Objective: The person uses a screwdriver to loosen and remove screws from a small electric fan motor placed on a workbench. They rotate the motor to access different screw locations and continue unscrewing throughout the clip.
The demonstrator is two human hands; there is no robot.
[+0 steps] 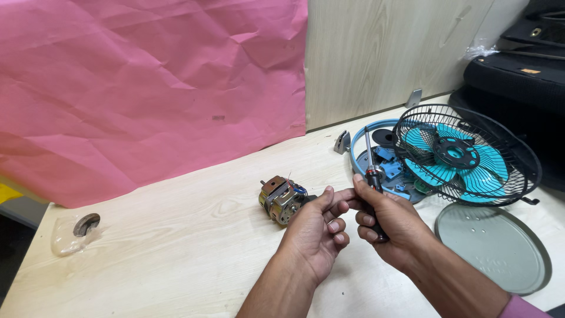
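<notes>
right hand (393, 222) is clenched round a screwdriver (372, 176), black handle in the fist, shaft pointing up and away w/ the tip over the blue ring (360, 136). left hand (318, 231) touches the right at the fingertips, fingers curled; can't tell if it's pinching anything. small fan motor (282, 199) w/ metal frame and copper windings sits on the surface (176, 247), just left of the left hand, thumb close to it. right of the motor: black wire fan guard (471, 154) over teal blades, leaning on the blue ring w/ loose parts inside. grey round plate (495, 246) lies near the guard, in front of it. far left of the motor, a clear bag (75, 232) w/ a dark disc. pink paper (147, 88) hangs behind.
</notes>
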